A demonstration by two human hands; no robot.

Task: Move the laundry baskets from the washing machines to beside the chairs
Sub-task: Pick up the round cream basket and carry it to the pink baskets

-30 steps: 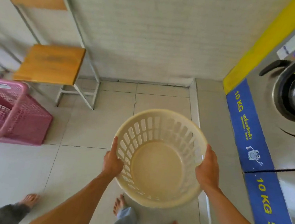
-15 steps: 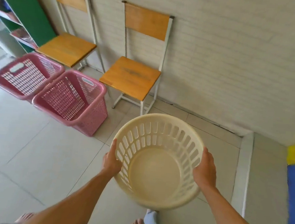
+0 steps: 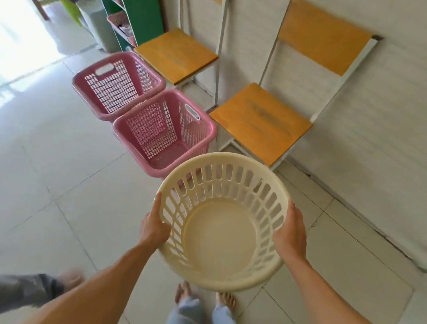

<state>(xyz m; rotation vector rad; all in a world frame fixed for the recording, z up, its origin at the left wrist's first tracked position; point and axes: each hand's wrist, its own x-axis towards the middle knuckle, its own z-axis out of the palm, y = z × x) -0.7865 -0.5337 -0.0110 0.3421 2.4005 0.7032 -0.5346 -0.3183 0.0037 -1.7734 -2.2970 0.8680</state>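
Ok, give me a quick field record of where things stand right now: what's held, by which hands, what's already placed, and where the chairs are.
held item: round cream basket, empty, carried above the floor
left hand: gripping the basket's left rim
right hand: gripping the basket's right rim
already placed: near pink basket and far pink basket, both empty, side by side on the floor
chairs: near chair and far chair, against the wall
pink baskets versus chairs: in front of the seats
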